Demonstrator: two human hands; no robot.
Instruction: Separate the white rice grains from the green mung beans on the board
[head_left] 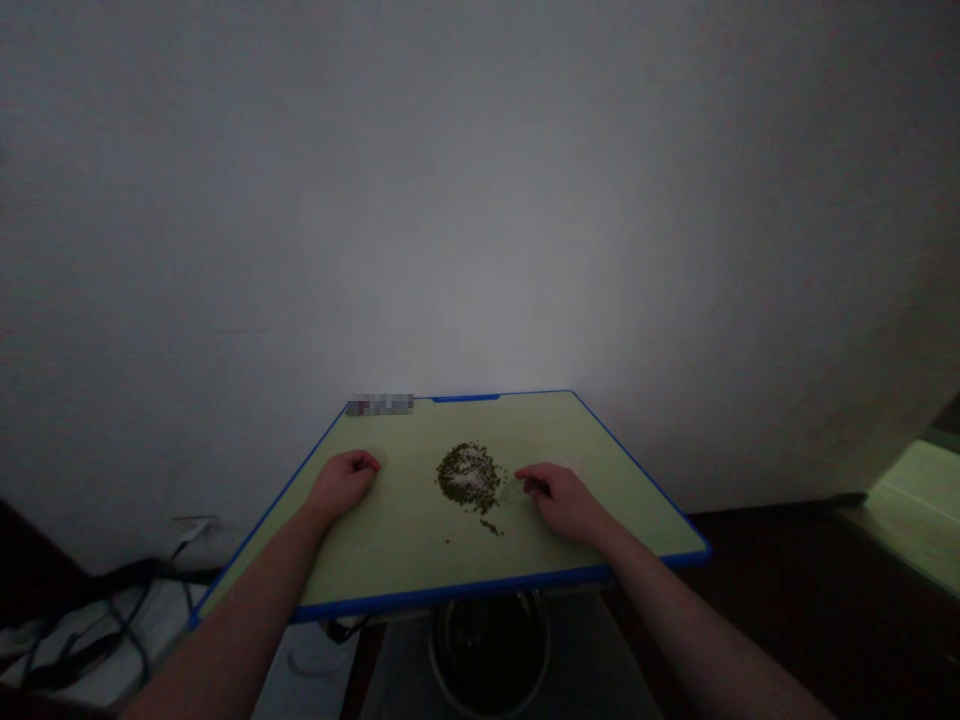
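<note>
One roundish pile (469, 478) lies on the board (405, 560), showing no clear long axis. Right of the pile, the right hand (561, 498), half-curled, is nearer; left of it, the left hand (341, 487) curls loosely. Whether either grasps anything, I cannot tell.

Dim, diffuse light, brightest on the wall (487, 230) just above the board (405, 540); we note deep shadow below the board (detail there is largely lost), slight softness, grain and stretching toward the edges.

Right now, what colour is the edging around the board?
The board's edging is blue, seen in the head view.
</note>
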